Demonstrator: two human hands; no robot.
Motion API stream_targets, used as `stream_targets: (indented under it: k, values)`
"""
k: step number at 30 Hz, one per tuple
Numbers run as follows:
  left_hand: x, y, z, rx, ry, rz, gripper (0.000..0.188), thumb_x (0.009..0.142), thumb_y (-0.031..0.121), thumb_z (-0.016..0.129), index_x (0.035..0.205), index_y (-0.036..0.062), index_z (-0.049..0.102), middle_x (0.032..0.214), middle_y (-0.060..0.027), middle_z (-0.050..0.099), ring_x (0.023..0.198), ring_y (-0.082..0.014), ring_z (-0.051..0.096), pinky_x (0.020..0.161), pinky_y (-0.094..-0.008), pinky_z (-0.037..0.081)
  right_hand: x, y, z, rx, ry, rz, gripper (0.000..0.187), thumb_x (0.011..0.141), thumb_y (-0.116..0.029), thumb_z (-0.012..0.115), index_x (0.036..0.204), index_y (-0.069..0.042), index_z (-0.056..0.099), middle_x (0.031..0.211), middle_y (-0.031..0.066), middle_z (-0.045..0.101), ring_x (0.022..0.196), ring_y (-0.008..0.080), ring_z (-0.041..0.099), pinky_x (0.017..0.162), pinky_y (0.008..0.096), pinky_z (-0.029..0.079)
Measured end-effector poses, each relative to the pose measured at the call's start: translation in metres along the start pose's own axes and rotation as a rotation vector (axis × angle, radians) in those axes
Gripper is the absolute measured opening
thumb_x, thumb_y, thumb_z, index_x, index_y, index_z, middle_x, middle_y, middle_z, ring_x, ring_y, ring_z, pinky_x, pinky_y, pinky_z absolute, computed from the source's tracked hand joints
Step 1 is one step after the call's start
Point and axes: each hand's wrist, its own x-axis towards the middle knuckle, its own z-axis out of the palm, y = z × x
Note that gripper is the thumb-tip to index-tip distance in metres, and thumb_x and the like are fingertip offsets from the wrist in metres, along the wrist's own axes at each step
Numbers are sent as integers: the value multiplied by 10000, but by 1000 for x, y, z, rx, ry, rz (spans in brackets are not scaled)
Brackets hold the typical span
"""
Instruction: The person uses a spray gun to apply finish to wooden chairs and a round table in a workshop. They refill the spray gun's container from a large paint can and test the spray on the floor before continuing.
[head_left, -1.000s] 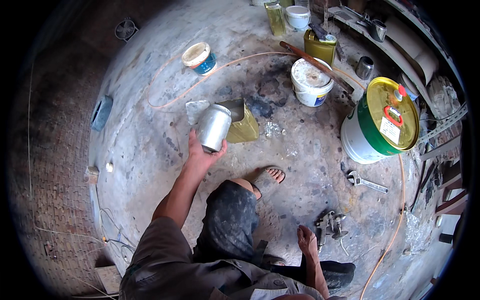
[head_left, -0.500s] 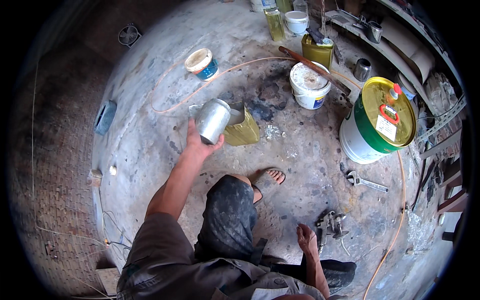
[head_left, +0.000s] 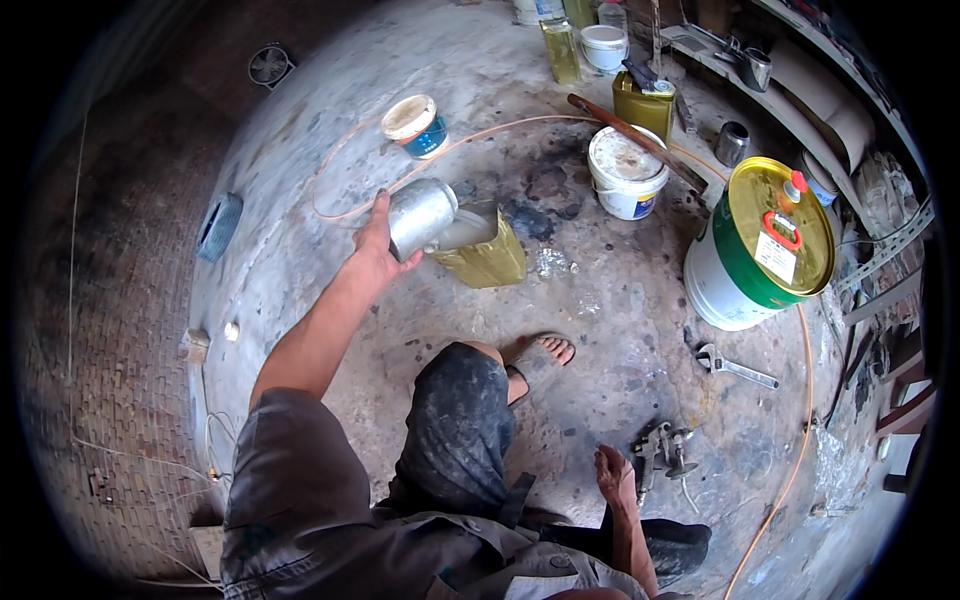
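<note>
My left hand (head_left: 378, 238) is wrapped round a silver metal paint cup (head_left: 422, 216). The cup is tipped on its side, its mouth end toward an open gold rectangular tin (head_left: 490, 262). Pale liquid (head_left: 466, 232) shows inside the tin, which leans toward the cup. I cannot see into the cup. Lower right, my right hand (head_left: 615, 472) hangs loosely with slightly bent fingers and holds nothing. Just right of it a metal spray gun (head_left: 660, 455) lies on the stained concrete floor.
An adjustable wrench (head_left: 738, 367) lies below a big green-and-white drum (head_left: 750, 250). A lidded white bucket (head_left: 628, 170) has a wooden-handled tool (head_left: 640, 140) across it. A small blue-and-white bucket (head_left: 414, 125) stands beyond the tin. An orange hose (head_left: 790, 470) curves over the floor.
My left hand has drawn the cup a little left and tipped it further onto its side. The gold tin leans more toward it. My right hand has stayed in place.
</note>
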Motion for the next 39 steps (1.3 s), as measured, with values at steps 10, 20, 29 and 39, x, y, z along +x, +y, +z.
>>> stream_targets:
  k: [10,20,29,39]
  values:
    - [-25,33,22,342,117,251,1196,825,616,775,1651,217,7,1622,-101,343,1368,-338,482,942,-550,515,1,18,5,-14,-23,-25,322,1027,-239,614,1198,21,697,862,128,740,780,172,713,708,313,551]
    - [-29,45,33,527,65,331,1115,823,594,785,1644,220,130,1642,-148,270,1443,-350,398,996,-525,533,0,24,4,-12,-3,2,391,1024,-308,609,1227,15,697,908,139,755,793,180,721,720,325,570]
    - [-30,46,43,643,55,387,1167,790,623,799,1651,235,113,1652,-194,174,1475,-373,343,1025,-525,531,0,21,0,-5,-21,40,405,1029,-317,595,1235,17,693,899,132,751,790,176,714,709,321,565]
    - [-25,51,44,721,81,430,1171,772,643,805,1648,248,137,1636,-191,229,1467,-389,354,1031,-537,526,-1,37,3,2,-18,57,398,1028,-307,600,1227,24,693,892,112,743,781,163,704,687,312,555]
